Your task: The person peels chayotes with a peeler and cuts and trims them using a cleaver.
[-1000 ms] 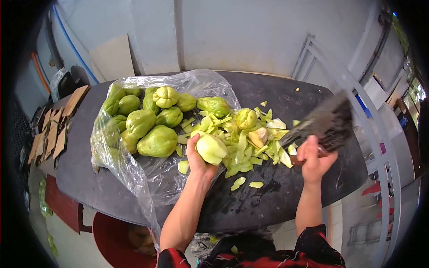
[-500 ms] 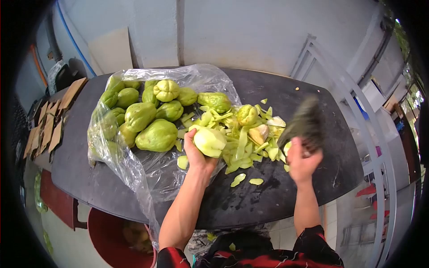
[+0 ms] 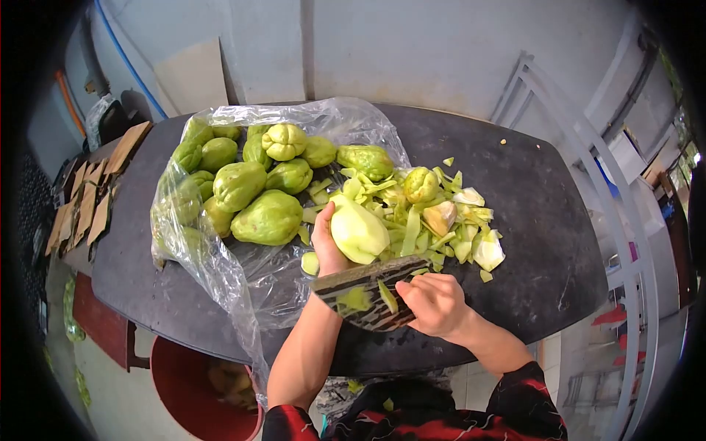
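Observation:
My left hand (image 3: 327,242) holds a peeled pale green chayote (image 3: 358,229) above the table. In my right hand (image 3: 439,303) is a broad-bladed knife (image 3: 371,292), its blade stretched leftward just below the peeled chayote and over my left wrist. Bits of green peel cling to the blade. Behind the knife lies a heap of peelings (image 3: 412,228), with a yellow-green chayote (image 3: 421,184) on top. Several unpeeled chayotes (image 3: 266,218) rest on a clear plastic bag (image 3: 243,298) to the left.
The dark table (image 3: 544,242) has a rounded right edge. A red bin (image 3: 198,408) stands below its front left edge, with pale pieces inside. Cardboard pieces (image 3: 92,202) lie at the far left. A grey metal railing (image 3: 614,198) runs along the right.
My right hand has swung the knife from the right side of the table leftward to beside the peeled chayote. My left hand still holds that chayote, now turned a little.

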`<state>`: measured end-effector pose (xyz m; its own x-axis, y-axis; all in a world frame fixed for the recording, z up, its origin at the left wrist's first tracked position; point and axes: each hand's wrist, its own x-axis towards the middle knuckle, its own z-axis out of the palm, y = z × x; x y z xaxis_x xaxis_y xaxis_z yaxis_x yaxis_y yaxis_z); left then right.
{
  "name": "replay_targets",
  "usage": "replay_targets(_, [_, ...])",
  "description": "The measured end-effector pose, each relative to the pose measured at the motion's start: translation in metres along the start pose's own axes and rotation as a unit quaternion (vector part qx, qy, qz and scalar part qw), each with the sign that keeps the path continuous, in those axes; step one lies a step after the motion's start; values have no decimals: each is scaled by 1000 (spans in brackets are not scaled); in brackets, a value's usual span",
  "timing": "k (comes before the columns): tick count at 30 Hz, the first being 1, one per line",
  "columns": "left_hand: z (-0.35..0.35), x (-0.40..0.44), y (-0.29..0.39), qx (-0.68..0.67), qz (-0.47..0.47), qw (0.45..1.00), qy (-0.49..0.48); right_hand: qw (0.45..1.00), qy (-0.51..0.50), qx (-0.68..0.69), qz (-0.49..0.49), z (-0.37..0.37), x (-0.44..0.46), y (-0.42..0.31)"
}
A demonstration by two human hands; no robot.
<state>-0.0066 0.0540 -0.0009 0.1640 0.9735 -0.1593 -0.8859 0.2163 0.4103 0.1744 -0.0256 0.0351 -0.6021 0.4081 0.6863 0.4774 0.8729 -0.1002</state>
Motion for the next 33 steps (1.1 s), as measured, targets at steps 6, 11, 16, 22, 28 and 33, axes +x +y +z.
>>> replay_targets(6, [-7,3,-3,-17,-31,999,-22,999,-2,16,40,6,-2,12])
replay_targets(11, [5,-3,-3,-52,-32,998,28,998,-8,19,63,4,-6,8])
replay_targets(16, [4,-1,-7,-37,-18,999,19,994,24,50,97,1,-8,6])
replay_targets(22, [9,1,-20,55,107,988,95,944,70,151,286,-8,3,0])
replay_targets(28, [32,-17,-12,-14,25,998,61,955,131,129,230,-3,-2,-7])
replay_targets(33, [30,-16,-12,-29,18,998,62,940,127,159,273,-14,4,-17])
